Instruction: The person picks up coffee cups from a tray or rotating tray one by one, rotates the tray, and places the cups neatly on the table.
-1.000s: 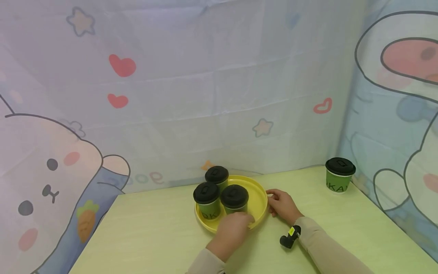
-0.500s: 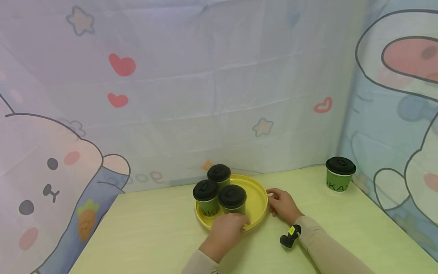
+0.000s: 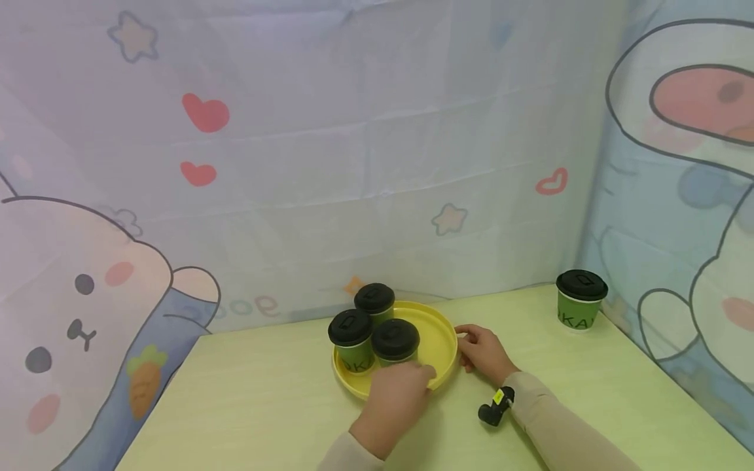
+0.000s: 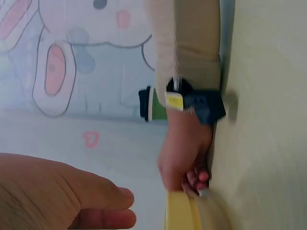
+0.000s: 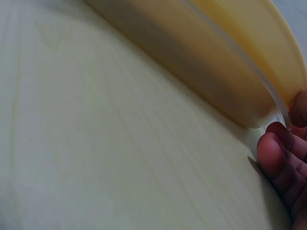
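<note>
A round yellow tray [image 3: 437, 333] lies on the table, with three green paper cups with black lids on its left half. My left hand [image 3: 396, 399] is at the near side of the front cup [image 3: 395, 340], partly hiding it and the tray's near rim. In the left wrist view, its thumb [image 4: 103, 189] and a finger lie close together with nothing seen between them; the other fingers are hidden. My right hand [image 3: 485, 353] pinches the tray's right rim, its fingertips [image 5: 272, 153] outside the rim in the right wrist view. The left cup [image 3: 351, 343] and back cup [image 3: 375, 301] stand close by.
Another lidded green cup [image 3: 580, 302] stands at the table's far right corner. A printed cloth backdrop [image 3: 330, 163] rises behind the pale table [image 3: 253, 392] and along its right side. A small black wrist device [image 3: 497, 405] sits at the right cuff.
The front cup has shifted slightly left on the tray, closer to the other two. My left hand went left with it, then slightly right again. The right hand stays at the rim.
</note>
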Tool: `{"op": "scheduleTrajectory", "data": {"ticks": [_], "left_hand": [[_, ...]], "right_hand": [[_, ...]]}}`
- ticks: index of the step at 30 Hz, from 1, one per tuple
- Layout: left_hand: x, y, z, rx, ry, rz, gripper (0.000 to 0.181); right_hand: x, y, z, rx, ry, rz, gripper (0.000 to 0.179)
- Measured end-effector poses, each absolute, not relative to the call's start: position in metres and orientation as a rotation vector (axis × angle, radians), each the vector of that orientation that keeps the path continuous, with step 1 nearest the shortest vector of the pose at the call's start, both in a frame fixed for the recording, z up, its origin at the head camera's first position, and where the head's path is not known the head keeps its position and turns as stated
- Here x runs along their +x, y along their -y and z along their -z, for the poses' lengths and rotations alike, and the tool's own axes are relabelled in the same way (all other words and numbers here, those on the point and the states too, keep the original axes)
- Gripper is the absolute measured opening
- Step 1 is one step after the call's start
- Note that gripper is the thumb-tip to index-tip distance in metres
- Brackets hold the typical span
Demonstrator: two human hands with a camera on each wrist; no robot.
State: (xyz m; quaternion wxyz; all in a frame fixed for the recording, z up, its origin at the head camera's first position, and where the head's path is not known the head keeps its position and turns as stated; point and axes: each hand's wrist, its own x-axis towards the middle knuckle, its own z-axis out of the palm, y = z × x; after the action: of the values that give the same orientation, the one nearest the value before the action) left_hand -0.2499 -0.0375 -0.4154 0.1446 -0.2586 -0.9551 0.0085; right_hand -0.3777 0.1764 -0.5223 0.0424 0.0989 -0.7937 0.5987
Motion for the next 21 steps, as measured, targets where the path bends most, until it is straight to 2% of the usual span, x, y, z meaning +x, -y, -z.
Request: {"op": "scheduleTrajectory", "data": {"ticks": [8,15,21], "left_hand": [[-0.256,0.002,0.423,-0.688,2.786,-0.052,0.002],[-0.263,-0.013,0.435,-0.557,2.819,0.001,0.005],[-0.269,-0.017,0.438,-0.543,2.808,0.005,0.006]], "right_hand": [[-0.377,-0.177,0.524,0.299,2.421,-1.828,0.031],[-0.378,-0.177,0.527,0.278,2.420,-1.852,0.032],[-0.382,-0.177,0.528,0.280,2.429,-1.813,0.032]]}}
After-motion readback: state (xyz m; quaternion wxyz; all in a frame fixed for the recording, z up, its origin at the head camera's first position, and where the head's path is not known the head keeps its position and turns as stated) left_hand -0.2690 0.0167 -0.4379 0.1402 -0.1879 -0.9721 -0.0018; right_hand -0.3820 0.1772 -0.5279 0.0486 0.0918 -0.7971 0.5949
